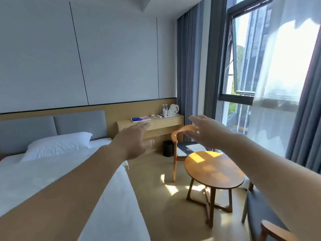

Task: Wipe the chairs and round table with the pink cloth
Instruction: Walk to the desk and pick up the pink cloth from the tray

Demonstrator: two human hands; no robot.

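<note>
Before me: bed (52,171) with white pillow (59,145); counter (166,121) bearing kettle (174,109); black bin (168,148); blue curtains (187,66).

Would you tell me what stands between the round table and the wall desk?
In the head view, a wooden chair stands between the round table and desk.

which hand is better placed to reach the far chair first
Right, probably. The right hand hovers open in front of the far chair backrest, while the left hand sits over the bed side. No pink cloth is visible.
</note>
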